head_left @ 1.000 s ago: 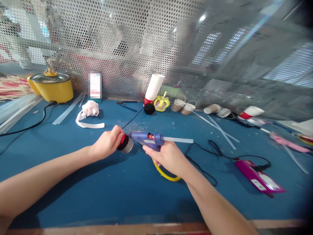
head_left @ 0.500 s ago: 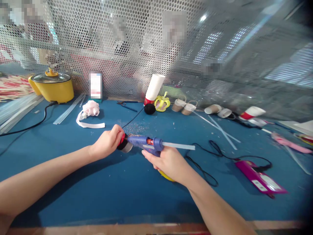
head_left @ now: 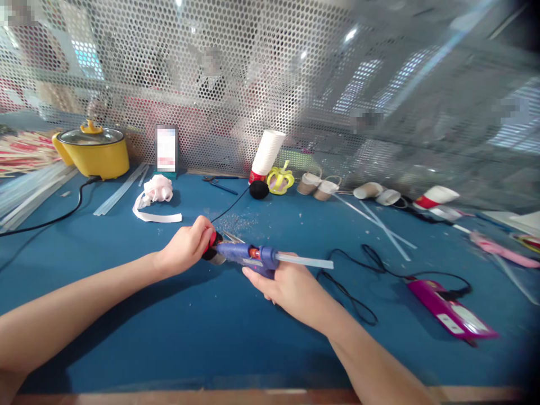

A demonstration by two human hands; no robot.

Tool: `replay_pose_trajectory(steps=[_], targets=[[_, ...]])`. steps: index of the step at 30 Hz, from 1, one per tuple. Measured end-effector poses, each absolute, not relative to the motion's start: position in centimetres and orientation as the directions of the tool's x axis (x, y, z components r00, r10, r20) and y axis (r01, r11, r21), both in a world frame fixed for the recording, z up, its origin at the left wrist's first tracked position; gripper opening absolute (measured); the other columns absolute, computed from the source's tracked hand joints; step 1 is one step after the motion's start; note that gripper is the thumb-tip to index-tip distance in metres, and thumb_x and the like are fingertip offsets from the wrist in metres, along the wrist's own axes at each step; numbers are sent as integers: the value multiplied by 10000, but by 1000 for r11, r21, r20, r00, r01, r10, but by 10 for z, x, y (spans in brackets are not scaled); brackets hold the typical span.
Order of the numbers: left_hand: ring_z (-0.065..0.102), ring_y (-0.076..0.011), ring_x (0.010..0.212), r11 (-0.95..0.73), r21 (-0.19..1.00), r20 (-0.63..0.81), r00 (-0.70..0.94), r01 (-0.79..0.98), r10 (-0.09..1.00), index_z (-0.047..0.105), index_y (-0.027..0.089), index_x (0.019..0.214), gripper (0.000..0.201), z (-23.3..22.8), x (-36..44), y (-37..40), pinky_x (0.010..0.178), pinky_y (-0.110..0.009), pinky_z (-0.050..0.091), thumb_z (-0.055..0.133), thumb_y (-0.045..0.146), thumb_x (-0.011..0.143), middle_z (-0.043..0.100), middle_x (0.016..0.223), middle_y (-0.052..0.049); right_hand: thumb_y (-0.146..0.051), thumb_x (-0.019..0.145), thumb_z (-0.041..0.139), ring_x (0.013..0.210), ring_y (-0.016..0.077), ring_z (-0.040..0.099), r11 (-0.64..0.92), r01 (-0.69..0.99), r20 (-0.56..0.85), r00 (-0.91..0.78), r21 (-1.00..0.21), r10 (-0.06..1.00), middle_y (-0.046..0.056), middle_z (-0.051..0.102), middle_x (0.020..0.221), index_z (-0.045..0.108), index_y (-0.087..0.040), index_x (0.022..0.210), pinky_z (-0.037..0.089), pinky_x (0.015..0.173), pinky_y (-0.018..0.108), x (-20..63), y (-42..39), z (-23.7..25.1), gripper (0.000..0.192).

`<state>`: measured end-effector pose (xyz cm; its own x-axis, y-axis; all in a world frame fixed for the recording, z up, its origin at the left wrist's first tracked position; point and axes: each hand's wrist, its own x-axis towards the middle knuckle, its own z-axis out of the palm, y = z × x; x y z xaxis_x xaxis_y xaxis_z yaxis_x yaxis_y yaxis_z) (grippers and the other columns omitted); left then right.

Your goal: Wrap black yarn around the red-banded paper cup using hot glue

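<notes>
My right hand (head_left: pixel 299 289) is wrapped round a blue hot glue gun (head_left: pixel 236 251), a translucent glue stick (head_left: pixel 306 261) jutting from its rear. The nozzle points left, at a small red and black piece (head_left: pixel 213 244) pinched in the fingers of my left hand (head_left: pixel 185 246). That piece has a pale underside; its exact kind is unclear, and the nozzle tip is hidden against it. Thin metal blades (head_left: pixel 233 237), like those of scissors, show just behind the gun. A black cord leads up from near the piece to a black round ball (head_left: pixel 259 189).
Along the back stand a yellow electric pot (head_left: pixel 101 157), a phone (head_left: pixel 166 149), stacked paper cups (head_left: pixel 269 153), a yellow crown-like item (head_left: pixel 280 180) and small buckets (head_left: pixel 309 183). White ribbon (head_left: pixel 158 188) lies left. A purple power strip (head_left: pixel 451 309) with black cable lies right.
The glue gun has shifted slightly left and down towards the piece in my left hand. Metal blades now show behind it; the yellow curve under my right hand is out of sight.
</notes>
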<state>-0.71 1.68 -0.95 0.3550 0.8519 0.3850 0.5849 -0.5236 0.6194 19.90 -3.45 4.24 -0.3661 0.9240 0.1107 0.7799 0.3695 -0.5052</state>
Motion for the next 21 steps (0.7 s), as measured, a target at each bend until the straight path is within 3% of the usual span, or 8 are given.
replay_pose_trajectory(steps=[10,21], targets=[[513,-117,513,-561,591,407,386,579,828,379,201,830,114,-12,-8,17,513,-225,400,290,249,881,530,635,4,-342,780,505,349,116,499,158,739,-36,-239,-655,970,-41,497,378,525,-187,604,423,421,226,200,-30,43,235],[539,-143,552,-596,543,432,411,592,803,392,191,852,136,-14,-9,18,527,-249,414,280,262,883,555,667,-28,-309,767,520,334,91,451,134,647,-44,-251,-751,967,-42,480,375,516,-165,593,406,400,213,199,-17,43,225]])
